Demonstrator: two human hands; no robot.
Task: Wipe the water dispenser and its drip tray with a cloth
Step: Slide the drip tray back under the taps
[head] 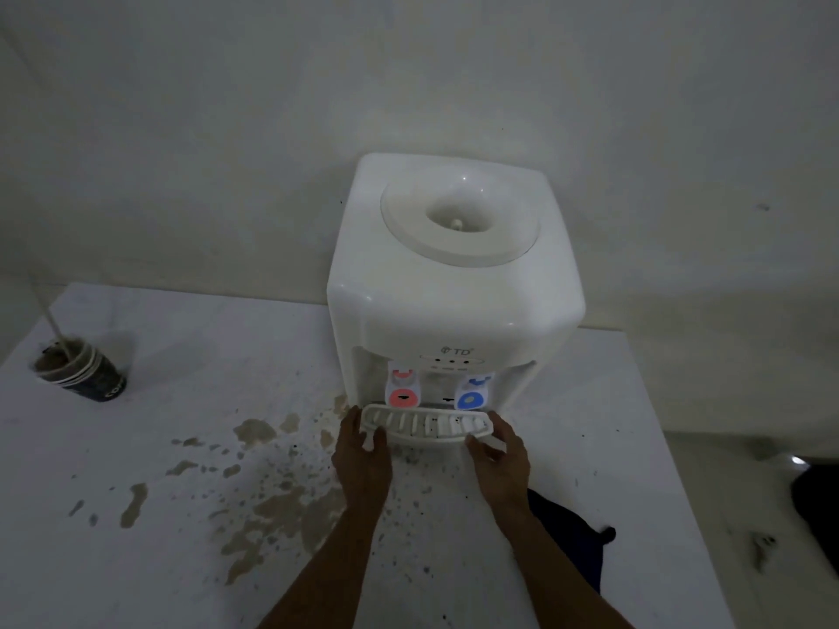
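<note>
A white tabletop water dispenser point(454, 283) is seen standing at the back of a white table point(136, 560), against a pale wall, toward 12 o'clock from the viewer. Its drip tray point(424, 424) is found at the foot of the front recess, just below a red tap point(402, 389) and a blue tap point(472, 392). The tray is gripped at both ends: its 9 o'clock end is grasped by the left hand point(363, 460), its 3 o'clock end by the right hand point(499, 460), thumbs laid on the front rim. A dark cloth point(567, 533) is seen lying on the table at 4 o'clock of the tray, partly hidden by the right forearm. Brown spill stains point(272, 506) are spread at 8 o'clock. Stacked paper cups point(81, 370) holding brown liquid and a stick are placed well apart, at 9 o'clock.
</note>
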